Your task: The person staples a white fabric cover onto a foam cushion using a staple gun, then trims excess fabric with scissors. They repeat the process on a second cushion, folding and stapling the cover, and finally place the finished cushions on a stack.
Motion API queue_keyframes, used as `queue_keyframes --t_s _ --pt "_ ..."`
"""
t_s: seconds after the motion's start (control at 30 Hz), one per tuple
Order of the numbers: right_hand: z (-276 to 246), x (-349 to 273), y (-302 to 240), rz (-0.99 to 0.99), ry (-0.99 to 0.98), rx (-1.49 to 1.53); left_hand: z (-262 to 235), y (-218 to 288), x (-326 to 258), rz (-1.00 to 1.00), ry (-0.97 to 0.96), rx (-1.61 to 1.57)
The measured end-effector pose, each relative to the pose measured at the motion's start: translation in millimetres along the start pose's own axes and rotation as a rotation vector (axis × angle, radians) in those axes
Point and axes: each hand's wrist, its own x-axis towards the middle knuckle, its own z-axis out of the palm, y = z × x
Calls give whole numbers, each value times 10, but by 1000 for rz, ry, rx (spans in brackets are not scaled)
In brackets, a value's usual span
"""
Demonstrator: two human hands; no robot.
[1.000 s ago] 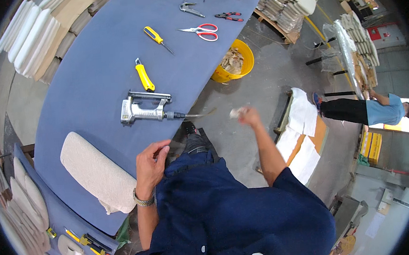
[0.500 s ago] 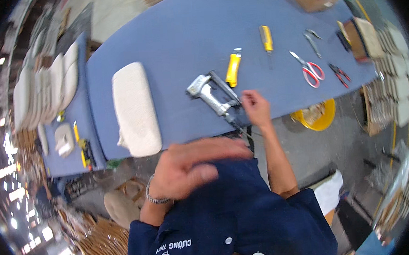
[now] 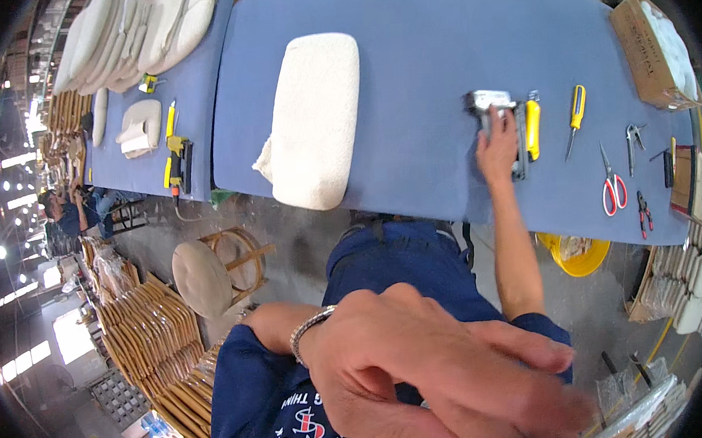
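My right hand point(image 3: 499, 153) reaches over the table onto a silver staple gun point(image 3: 489, 100), its fingers lying over the handle, which they partly hide. Large and close in the foreground is my left hand point(image 3: 426, 360), a metal bracelet at its wrist. Its fingers are bent and their tips smeared by motion, so whether they hold anything is unclear. A yellow utility knife point(image 3: 533, 129) lies just right of the staple gun. To the left rests a cream padded cushion point(image 3: 316, 120) with a loose flap of fabric at its lower left edge.
Rightward on the blue table point(image 3: 421, 59) lie a yellow screwdriver point(image 3: 576, 110), red-handled scissors point(image 3: 613, 188), pliers point(image 3: 635, 146), small cutters point(image 3: 645, 215) and a carton point(image 3: 653, 55). A yellow bucket point(image 3: 586, 261) stands below. A side table holds another stapler point(image 3: 178, 162); a stool point(image 3: 204, 278) is at left.
My right hand has moved from beside the staple gun's lower end onto its handle. My left hand has come up much closer to the camera. The view has shifted leftward.
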Motion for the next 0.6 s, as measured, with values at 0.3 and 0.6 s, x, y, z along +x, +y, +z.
queue_keyframes --t_s 0.3,0.6 --pt "-35 -133 -453 167 134 100 -512 1176 -248 -102 156 -2" --pt "1323 -132 -2583 726 -572 967 -843 1881 -582 68 111 -186"
